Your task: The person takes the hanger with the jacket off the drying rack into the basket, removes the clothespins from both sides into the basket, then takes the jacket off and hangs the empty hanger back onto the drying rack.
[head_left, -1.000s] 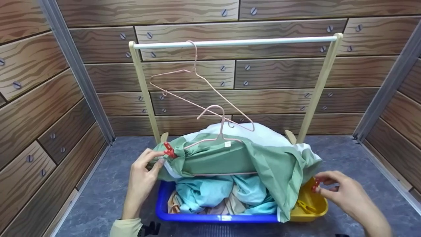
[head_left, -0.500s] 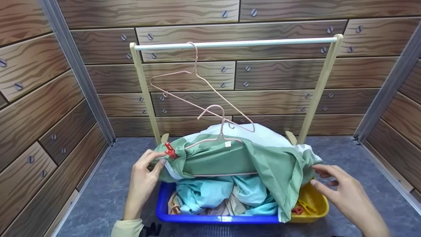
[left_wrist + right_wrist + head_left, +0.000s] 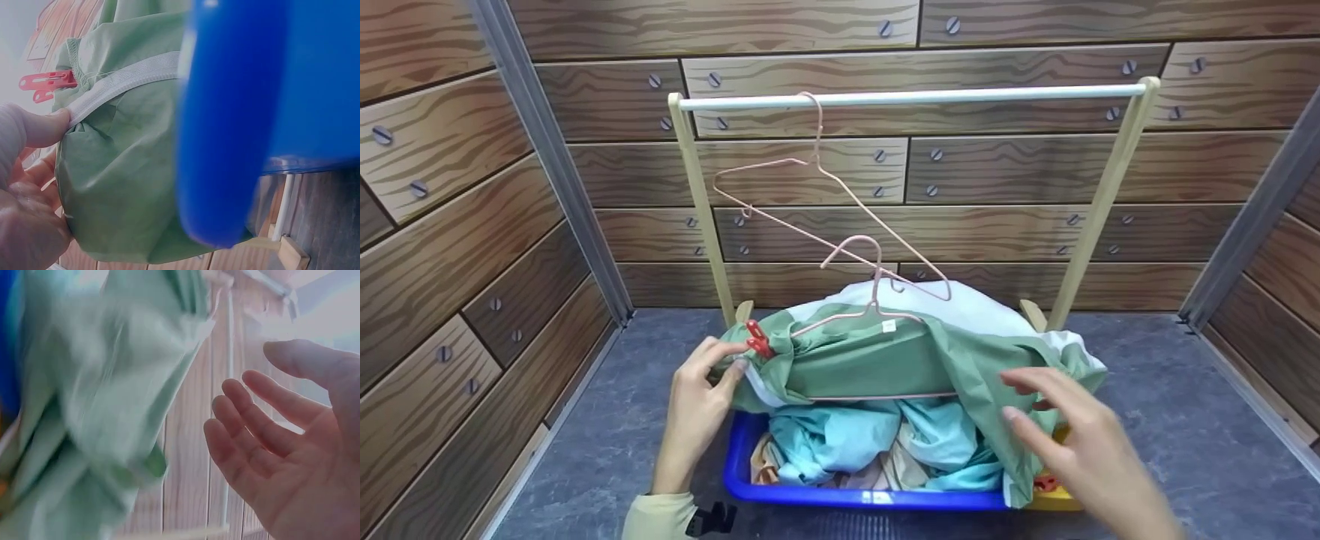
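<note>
A green and white zip-up garment (image 3: 870, 367) lies spread over a blue basket, with a pink hanger (image 3: 876, 281) inside its neck. A red clothespin (image 3: 759, 340) is clipped to the garment's left side. Just below that clip my left hand (image 3: 701, 386) pinches the garment's edge; in the left wrist view the thumb (image 3: 48, 128) presses beside the white zipper (image 3: 124, 79). My right hand (image 3: 1072, 427) holds nothing, its fingers apart in front of the garment's right side. The right wrist view shows its palm (image 3: 298, 478) bare beside the green cloth (image 3: 107, 382).
The blue basket (image 3: 870, 499) holds turquoise and beige clothes (image 3: 840, 442). Beside it a yellow container (image 3: 1054, 501), with a red clothespin (image 3: 1044, 483) in it, is mostly hidden. Behind stands a rack with a white rail (image 3: 960, 97), from which an empty pink hanger (image 3: 840, 196) hangs.
My right hand has let go of a red clothespin, which now lies in the yellow container, then moved left across the garment. My left hand keeps its hold.
</note>
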`<action>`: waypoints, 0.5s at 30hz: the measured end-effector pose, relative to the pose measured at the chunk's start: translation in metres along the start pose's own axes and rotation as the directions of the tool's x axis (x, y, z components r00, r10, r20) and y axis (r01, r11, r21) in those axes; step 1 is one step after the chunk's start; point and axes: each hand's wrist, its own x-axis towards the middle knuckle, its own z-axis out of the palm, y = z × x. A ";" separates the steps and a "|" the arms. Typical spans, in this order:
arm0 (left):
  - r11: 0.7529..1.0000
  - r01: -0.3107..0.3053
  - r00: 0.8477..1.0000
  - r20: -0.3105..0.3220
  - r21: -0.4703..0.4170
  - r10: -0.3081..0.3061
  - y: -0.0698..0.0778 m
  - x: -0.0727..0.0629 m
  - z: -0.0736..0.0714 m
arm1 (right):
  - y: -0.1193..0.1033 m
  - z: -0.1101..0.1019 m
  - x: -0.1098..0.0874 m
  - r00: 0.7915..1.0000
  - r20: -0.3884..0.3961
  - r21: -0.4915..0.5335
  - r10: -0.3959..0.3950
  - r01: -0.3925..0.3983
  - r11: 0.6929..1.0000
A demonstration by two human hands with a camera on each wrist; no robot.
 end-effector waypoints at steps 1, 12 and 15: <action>1.000 0.002 1.000 -0.001 -0.002 -0.002 0.000 0.000 0.001 | -0.004 0.003 0.003 1.000 0.002 0.009 -0.025 0.025 1.000; 1.000 -0.004 1.000 -0.012 0.001 0.004 -0.001 -0.001 0.001 | -0.044 0.040 0.038 0.970 0.147 0.053 -0.196 0.191 0.980; 1.000 0.001 1.000 -0.005 -0.001 -0.001 -0.001 -0.001 0.001 | -0.052 0.048 0.049 0.949 0.173 0.069 -0.262 0.254 0.965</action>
